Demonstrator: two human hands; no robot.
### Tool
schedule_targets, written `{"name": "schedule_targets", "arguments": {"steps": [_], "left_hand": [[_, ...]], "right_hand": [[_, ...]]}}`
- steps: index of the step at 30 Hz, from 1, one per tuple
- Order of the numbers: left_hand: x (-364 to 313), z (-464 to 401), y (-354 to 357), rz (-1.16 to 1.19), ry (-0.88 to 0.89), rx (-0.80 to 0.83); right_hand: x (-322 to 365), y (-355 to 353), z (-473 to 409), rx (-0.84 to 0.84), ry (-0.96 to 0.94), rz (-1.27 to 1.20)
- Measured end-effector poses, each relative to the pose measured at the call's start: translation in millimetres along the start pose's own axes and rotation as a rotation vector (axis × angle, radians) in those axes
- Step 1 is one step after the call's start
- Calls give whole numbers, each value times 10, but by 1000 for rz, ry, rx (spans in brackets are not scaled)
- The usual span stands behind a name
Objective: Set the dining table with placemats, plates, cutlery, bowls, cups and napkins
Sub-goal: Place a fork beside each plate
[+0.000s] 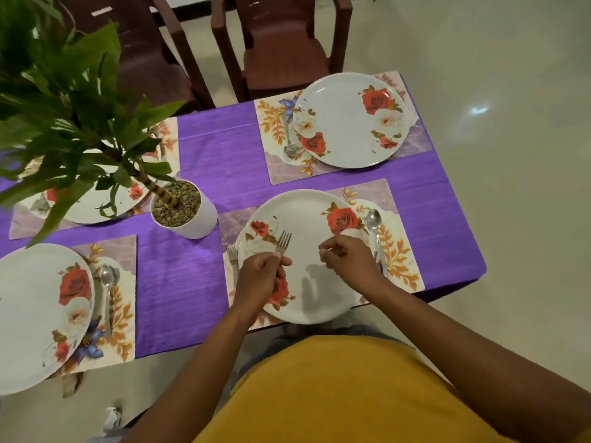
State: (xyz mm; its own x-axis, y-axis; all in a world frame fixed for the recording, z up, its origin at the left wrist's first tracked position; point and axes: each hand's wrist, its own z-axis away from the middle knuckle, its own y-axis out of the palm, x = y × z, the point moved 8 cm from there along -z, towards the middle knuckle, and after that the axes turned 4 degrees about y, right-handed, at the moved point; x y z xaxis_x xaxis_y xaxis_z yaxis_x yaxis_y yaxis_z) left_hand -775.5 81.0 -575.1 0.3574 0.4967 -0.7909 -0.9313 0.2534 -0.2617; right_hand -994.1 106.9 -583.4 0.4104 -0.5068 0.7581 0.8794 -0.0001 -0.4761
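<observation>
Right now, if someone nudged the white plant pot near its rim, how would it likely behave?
The white plant pot is probably bottom-heavy: gravel fills it to the rim, so a light nudge would likely slide it on the purple tablecloth rather than tip it. The tall leafy plant leans left, so a harder push from the right could topple it. The cloth may bunch.

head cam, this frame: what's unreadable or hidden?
- Far-left plate: mostly hidden by the plant leaves; any cutlery there cannot be told.
- Near-left plate: cut off by the left edge.
- Second fork: only the tines show; the near plate and left hand cover the rest.
- Right hand: fingers curled; too small to tell what it pinches.
</observation>
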Motion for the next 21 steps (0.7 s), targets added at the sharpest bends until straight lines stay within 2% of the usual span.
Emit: {"name": "schedule_targets", "arguments": {"steps": [3, 6, 13, 21], "left_hand": [[-70, 37, 181, -23, 25, 103], [-168, 86, 364, -33, 55, 186], [-384, 165, 767, 55, 93, 319], [-532, 39, 1332, 27, 99, 255]], "right_hand": [[51, -43, 102, 30, 132, -246], [129, -74, 163, 41, 151, -300], [36, -385, 287, -58, 218, -457], [-429, -1251, 166, -127, 317, -805]]}}
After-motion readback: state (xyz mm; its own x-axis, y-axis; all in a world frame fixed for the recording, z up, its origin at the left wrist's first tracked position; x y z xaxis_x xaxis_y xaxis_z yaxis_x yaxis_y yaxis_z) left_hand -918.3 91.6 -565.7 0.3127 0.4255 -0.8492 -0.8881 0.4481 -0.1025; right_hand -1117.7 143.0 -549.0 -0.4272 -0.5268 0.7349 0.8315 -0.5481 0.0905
